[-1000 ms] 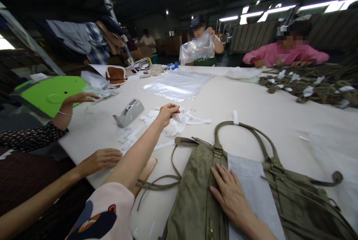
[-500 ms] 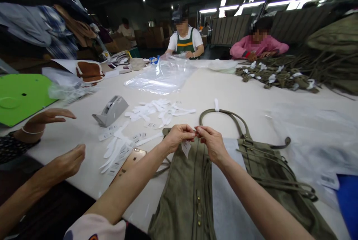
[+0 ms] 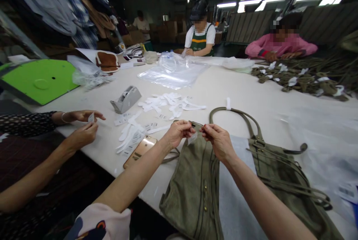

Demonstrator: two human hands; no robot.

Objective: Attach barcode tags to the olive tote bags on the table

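Note:
An olive-green bag [image 3: 192, 180] lies in front of me on the table, with a pale sheet [image 3: 235, 191] between its panels. Above its top edge, my left hand [image 3: 180, 133] is closed in a pinch, and a small white tag [image 3: 192, 139] hangs at its fingertips. My right hand [image 3: 219, 139] pinches just to the right, a small gap away; what lies between its fingertips is too small to make out. Behind my hands arches the bag's handle [image 3: 246, 115], wrapped with a white paper strip [image 3: 228, 103].
White barcode labels [image 3: 165, 102], a grey tape dispenser [image 3: 126, 99] and a phone [image 3: 144, 146] lie to the left. At the left edge, a co-worker's hands [image 3: 84, 131] hold a small label. Clear plastic bags [image 3: 173, 72] and bundled olive straps [image 3: 296, 77] are farther back.
My hands have drawn slightly apart above the bag. The view has swung left. The co-worker's hands on the left have come together around a small label.

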